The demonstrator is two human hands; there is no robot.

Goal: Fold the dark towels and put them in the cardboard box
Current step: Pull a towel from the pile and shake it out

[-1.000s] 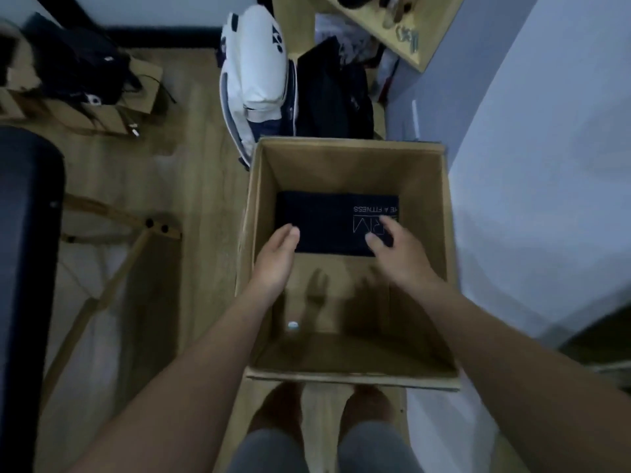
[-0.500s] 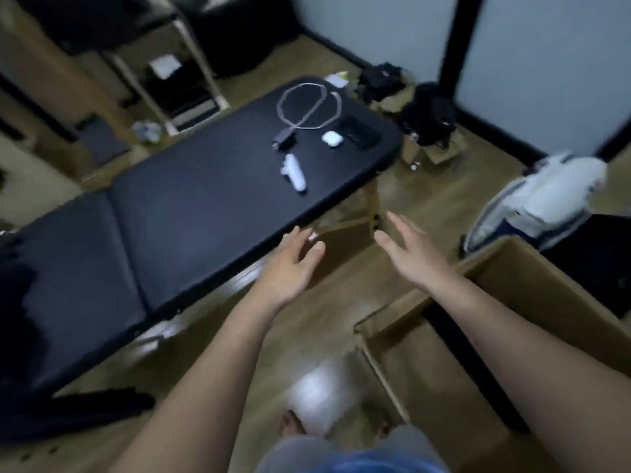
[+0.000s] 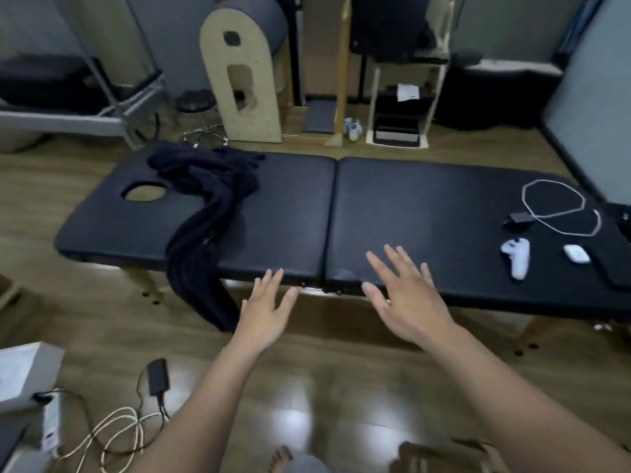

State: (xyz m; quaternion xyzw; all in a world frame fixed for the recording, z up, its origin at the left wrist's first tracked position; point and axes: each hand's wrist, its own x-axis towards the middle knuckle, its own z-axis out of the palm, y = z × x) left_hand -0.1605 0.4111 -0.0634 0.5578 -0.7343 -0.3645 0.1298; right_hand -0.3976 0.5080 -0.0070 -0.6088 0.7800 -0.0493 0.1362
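A heap of dark towels (image 3: 208, 186) lies unfolded on the left half of the black padded table (image 3: 392, 206), with one end hanging over the front edge toward the floor. My left hand (image 3: 269, 312) is stretched out with fingers spread, empty, just in front of the table's edge and right of the hanging cloth. My right hand (image 3: 406, 295) is also spread and empty, over the table's front edge near the middle seam. Only a blurred corner of the cardboard box (image 3: 450, 454) shows at the bottom right.
On the table's right end lie a white controller (image 3: 517, 257), a small white case (image 3: 577, 253) and a white cable loop (image 3: 556, 206). Cables and a black adapter (image 3: 157, 377) lie on the wooden floor at lower left. Chairs, a stool and wooden frames stand behind the table.
My view swung from inside the box, where a folded dark towel lay, round to the table. Both hands left the box empty and now reach toward the table.
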